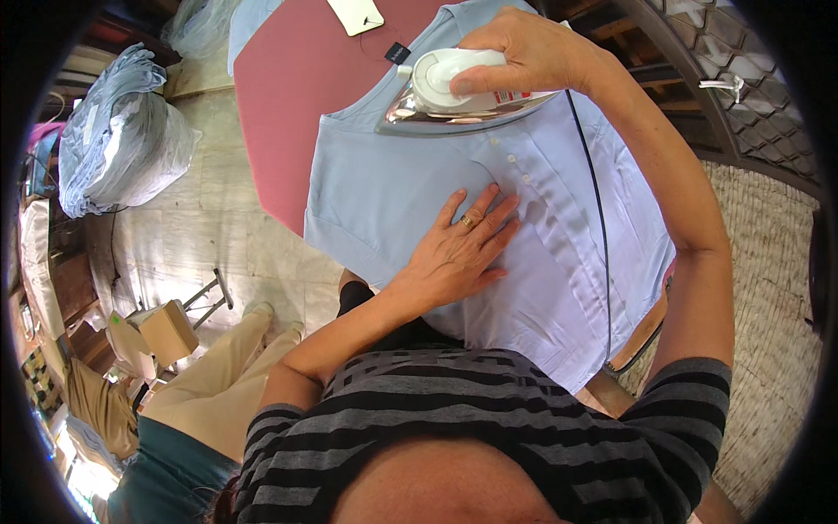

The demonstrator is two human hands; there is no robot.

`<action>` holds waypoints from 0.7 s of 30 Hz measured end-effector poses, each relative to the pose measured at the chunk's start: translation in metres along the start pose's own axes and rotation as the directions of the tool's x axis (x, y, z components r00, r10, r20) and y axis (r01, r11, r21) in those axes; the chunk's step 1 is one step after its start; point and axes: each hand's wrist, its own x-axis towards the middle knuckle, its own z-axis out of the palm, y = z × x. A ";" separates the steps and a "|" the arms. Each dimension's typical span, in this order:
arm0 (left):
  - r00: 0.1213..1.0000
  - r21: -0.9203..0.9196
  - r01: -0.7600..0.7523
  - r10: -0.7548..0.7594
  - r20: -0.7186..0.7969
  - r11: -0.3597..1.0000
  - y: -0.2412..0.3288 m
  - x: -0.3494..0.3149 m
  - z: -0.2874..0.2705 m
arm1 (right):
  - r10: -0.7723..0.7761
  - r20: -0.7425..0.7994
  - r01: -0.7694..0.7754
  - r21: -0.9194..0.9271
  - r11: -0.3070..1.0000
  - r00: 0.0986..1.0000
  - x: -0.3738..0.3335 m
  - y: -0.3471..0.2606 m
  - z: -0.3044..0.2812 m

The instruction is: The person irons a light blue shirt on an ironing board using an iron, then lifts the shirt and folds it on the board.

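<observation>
A light blue button-front garment (367, 166) lies spread over a dusty red ironing board (272, 105). My right hand (524, 57) is wrapped round the handle of a white iron (449, 79), whose shiny metal base rests on the upper part of the cloth beside the buttons. My left hand (467, 231) lies flat on the garment below the iron, fingers spread, with a ring on one finger. Past the iron's tip, a small dark label (397, 53) shows at the garment's neckline. The iron's black cord (596, 196) runs down across the cloth toward me.
A white tag (356, 16) lies at the board's far end. Plastic-wrapped blue clothes (131, 131) sit on the tiled floor at left. Another person in beige trousers (214, 367) is at lower left, near a cardboard box (168, 334). A metal lattice gate (742, 79) stands at far right.
</observation>
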 end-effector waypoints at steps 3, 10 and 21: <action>1.000 0.008 -0.027 0.027 0.015 1.000 0.001 0.001 -0.001 | -0.034 -0.018 0.035 0.058 0.998 0.999 0.000 -0.003 -0.004; 0.998 0.006 -0.062 0.062 -0.022 0.998 -0.001 0.000 0.003 | -0.068 0.074 0.066 0.033 0.997 0.995 -0.002 -0.011 -0.004; 0.996 0.017 -0.088 0.089 -0.009 0.996 -0.003 -0.002 0.003 | 0.122 -0.192 -0.119 0.028 0.993 0.974 -0.029 -0.004 0.006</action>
